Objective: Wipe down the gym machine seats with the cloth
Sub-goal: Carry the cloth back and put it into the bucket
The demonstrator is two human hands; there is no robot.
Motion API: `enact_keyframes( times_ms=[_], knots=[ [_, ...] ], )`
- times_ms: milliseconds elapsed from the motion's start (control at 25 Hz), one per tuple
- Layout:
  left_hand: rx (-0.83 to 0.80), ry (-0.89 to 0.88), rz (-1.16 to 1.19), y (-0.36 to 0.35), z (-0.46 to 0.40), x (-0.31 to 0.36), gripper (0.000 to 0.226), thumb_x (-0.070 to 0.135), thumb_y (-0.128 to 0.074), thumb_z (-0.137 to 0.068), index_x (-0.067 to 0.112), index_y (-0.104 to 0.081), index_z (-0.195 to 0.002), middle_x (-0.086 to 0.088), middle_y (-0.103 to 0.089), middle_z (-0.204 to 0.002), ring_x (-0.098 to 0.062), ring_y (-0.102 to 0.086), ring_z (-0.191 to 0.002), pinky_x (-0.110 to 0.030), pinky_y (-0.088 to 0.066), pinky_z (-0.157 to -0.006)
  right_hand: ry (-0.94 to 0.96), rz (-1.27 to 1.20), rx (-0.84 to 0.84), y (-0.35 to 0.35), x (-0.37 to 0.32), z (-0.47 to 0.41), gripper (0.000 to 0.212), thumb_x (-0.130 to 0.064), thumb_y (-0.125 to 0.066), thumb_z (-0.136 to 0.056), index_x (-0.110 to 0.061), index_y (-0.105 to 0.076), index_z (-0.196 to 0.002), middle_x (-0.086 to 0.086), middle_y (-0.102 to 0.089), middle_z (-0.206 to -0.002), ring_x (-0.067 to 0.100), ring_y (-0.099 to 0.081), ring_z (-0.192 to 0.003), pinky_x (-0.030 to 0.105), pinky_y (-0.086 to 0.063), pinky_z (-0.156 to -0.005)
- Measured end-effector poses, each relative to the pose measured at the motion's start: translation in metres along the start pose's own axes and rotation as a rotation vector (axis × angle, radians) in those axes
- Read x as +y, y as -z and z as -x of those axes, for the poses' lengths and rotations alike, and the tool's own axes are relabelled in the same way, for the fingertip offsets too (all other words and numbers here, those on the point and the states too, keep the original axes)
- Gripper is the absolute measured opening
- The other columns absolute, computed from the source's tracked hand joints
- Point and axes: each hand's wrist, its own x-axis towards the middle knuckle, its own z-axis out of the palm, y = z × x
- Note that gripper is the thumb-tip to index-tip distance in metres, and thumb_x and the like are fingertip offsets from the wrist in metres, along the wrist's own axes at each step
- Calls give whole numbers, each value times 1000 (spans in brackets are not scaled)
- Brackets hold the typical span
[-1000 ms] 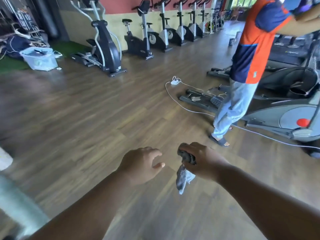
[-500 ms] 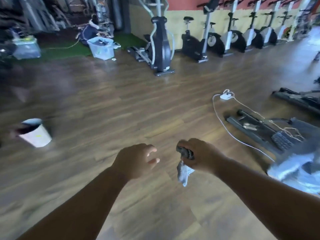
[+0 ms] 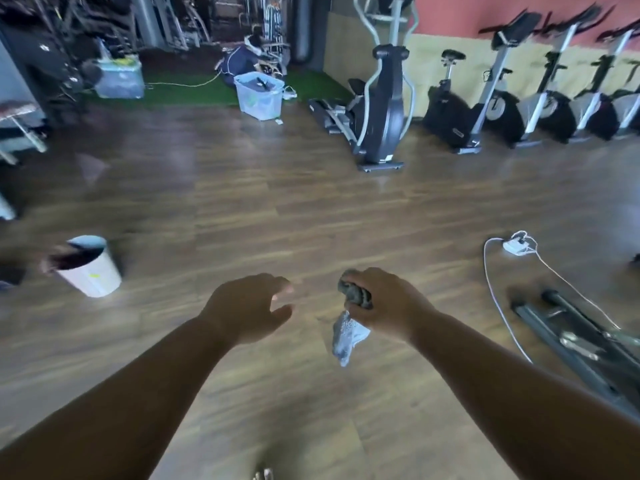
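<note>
My right hand [image 3: 384, 303] grips a bunched grey cloth [image 3: 348, 332]; one end pokes out above my fist and the rest hangs below it. My left hand [image 3: 247, 306] hovers beside it over the wooden floor, fingers loosely curled and holding nothing. An exercise bike with a small black seat [image 3: 453, 55] stands by the far wall at the upper right, in a row with other bikes [image 3: 550, 112]. An elliptical machine [image 3: 381, 109] stands to their left.
A white bucket [image 3: 90, 268] sits on the floor at the left. A white power strip with cable [image 3: 516, 245] lies at the right, beside a dark machine base [image 3: 571, 337]. Clear plastic bins [image 3: 259, 95] and bags are at the back on green turf.
The view has swung to the left: the person in the orange shirt and the machine at the right have left the frame, and the bucket has come into view. My hands keep their pose.
</note>
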Motion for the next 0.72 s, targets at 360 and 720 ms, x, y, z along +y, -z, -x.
enact_keyframes(
  times_ms=[360,720],
  knots=[
    [-1,13,-30,52,-194,-90,45,57,-49,-98,42,-48,-141,18,-58,-134,-7,-55,-125,-27,-44,-98,11,-11,-19,22,40,-231,30,-42,-60,-83,-41,-53,-112,-11,-52,-90,16,-56,-89,28,-38,-72],
    [15,347,25,67,-337,-192,49,61,-48,-97,45,-45,-143,19,-56,-137,-5,-52,-128,-31,-41,-106,299,-34,-175,26,64,-488,37,-38,-63,-83,-41,-57,-120,-13,-57,-100,8,-56,-92,29,-42,-81]
  ],
)
